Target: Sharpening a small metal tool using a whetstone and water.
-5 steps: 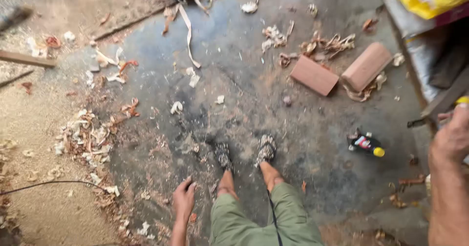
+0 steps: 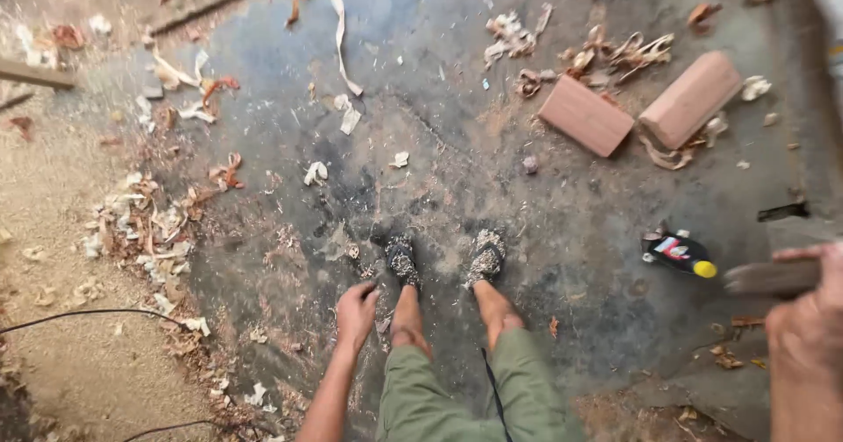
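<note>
A dusty concrete floor [image 2: 457, 135] is seen from above, strewn with wood shavings [image 2: 158, 231] and sawdust. Two feet in sawdust-caked sandals [image 2: 443, 259] are planted at the centre, with green trousers [image 2: 465, 398] below them, cut off by the bottom edge. The left hand [image 2: 356, 312] is held low beside the left foot, fingers loosely curled and released, nothing grasped. The right hand [image 2: 808, 328] is partly cut off by the right edge; its fingers are closed around a dark wooden piece [image 2: 771, 277], only the near end of which is shown, so its kind cannot be made out. Just beside that piece, on the floor, a small black bottle with a yellow cap [image 2: 680, 255] is lying on its side. Two reddish bricks [image 2: 641, 108] are lying farther off, close together. A thin black cable [image 2: 88, 315] is trailed across the sawdust at the left, its ends out of view.
</note>
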